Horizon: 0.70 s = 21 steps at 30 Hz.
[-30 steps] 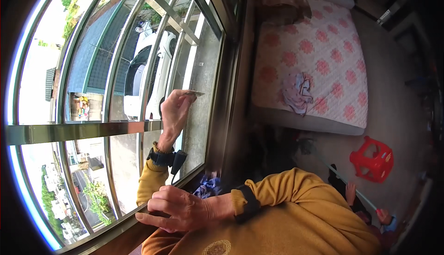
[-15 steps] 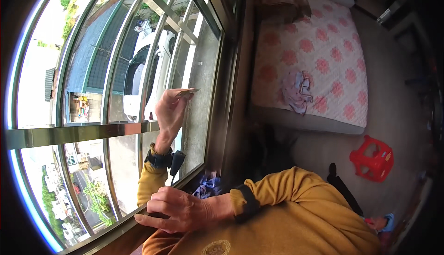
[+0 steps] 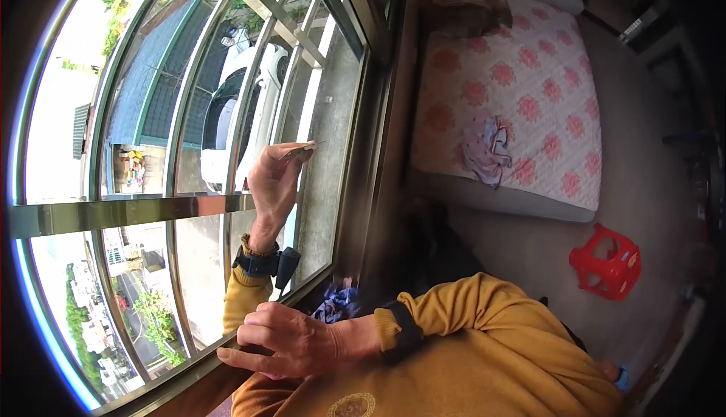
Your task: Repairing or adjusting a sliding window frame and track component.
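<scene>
My left arm reaches out past the window frame (image 3: 372, 114). Out there my left hand (image 3: 274, 182) is closed in a pinch on a small thin flat piece (image 3: 302, 149), seen nearly edge-on; its exact kind I cannot make out. It is near the grey ledge (image 3: 321, 190) and the metal window bars (image 3: 189, 204). My right hand (image 3: 291, 341) is closed on the lower window frame, fingers curled over its edge and thumb stretched along the inner side. Both wrists wear black bands, the left one with a small black box (image 3: 286, 267).
Crumpled blue cloth (image 3: 338, 303) lies by the frame. To the right stand a bed (image 3: 529, 107) with a flowered quilt, a crumpled pale cloth (image 3: 486, 151) on it, and a red plastic stool (image 3: 606, 262). Beyond the bars a white car (image 3: 257, 84) is parked.
My left hand has turned slightly and shifted a little left, and less of the thin flat piece shows. The right hand stays at the frame.
</scene>
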### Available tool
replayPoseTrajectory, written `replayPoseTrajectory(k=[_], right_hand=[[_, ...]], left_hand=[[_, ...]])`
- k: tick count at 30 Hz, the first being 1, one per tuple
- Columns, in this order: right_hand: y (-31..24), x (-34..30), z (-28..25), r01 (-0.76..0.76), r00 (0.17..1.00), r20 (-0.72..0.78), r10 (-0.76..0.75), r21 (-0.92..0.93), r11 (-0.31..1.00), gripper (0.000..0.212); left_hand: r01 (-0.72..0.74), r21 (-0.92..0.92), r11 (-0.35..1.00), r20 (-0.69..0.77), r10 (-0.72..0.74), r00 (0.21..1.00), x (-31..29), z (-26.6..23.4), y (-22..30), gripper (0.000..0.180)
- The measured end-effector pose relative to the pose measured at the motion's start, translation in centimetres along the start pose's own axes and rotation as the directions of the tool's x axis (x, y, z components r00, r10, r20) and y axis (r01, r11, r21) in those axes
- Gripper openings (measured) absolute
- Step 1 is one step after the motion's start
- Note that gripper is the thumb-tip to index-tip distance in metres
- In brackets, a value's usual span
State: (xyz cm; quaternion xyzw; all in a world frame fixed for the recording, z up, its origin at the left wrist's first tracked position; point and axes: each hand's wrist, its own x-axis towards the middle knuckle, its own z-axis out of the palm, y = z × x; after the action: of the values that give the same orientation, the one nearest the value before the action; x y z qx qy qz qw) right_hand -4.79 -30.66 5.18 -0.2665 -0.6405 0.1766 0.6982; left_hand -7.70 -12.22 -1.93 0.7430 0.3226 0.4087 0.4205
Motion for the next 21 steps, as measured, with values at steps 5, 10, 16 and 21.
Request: replayPoseTrajectory(k=[5,10,16,21], right_hand=[[-0.3,0.1,0.3,-0.011,1.0,0.002,0.011,0.007,1.0,0.052],[0.0,0.0,0.1,0.017,1.0,0.02,-0.018,0.054,0.998,0.06],[0.0,0.1,0.0,-0.009,1.0,0.007,0.009,0.026,1.0,0.054],[-0.2,0.1,0.1,-0.003,1.0,0.003,0.003,0.023,1.0,0.053]], left_hand=[[0.013,0.036,0.999,-0.027,-0.012,1.0,1.8,0.5,-0.2,0.01],[0.134,0.107,0.985,-0.048,-0.13,0.99,1.8,0.2,0.5,0.008],[0.133,0.102,0.986,0.089,-0.142,0.986,0.0,-1.2,0.8,0.009],[0.163,0.13,0.978,0.112,-0.178,0.978,0.9,-0.7,0.6,0.01]])
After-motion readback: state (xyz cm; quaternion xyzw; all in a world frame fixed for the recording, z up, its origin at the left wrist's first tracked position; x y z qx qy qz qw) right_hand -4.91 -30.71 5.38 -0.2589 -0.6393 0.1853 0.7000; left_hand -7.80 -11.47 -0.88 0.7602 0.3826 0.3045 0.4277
